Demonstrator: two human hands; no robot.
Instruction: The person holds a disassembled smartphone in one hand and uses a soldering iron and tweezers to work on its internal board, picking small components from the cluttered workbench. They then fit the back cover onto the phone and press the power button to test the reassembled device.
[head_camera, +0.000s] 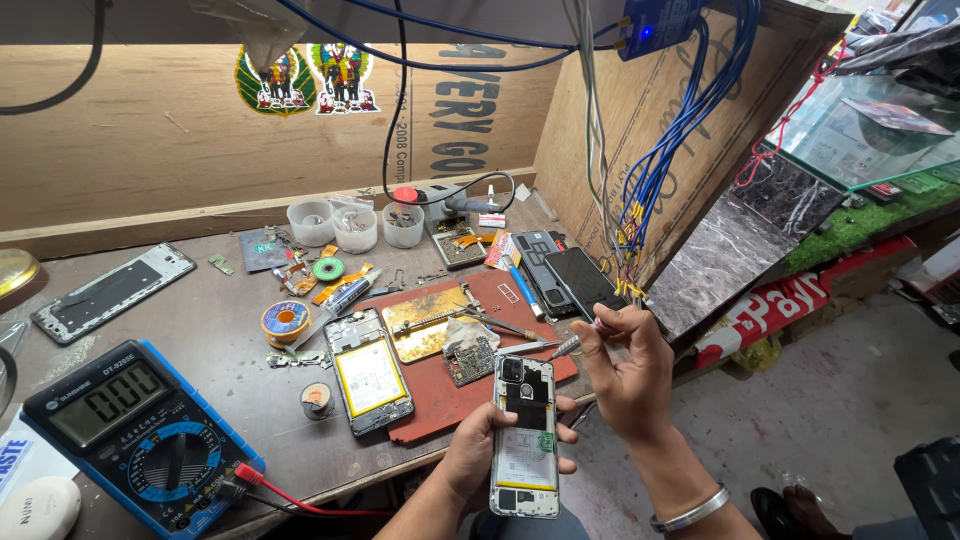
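Phone (524, 440) in left grip (478, 452), tool (565, 347) right (625, 372)

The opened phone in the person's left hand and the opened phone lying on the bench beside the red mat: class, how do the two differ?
The held phone is lifted off the bench in the left hand; the bench phone lies flat, untouched. The held phone's battery looks white, the bench phone's yellow. The held phone sits upright in view; the bench phone is slightly tilted. Both have their back covers off.
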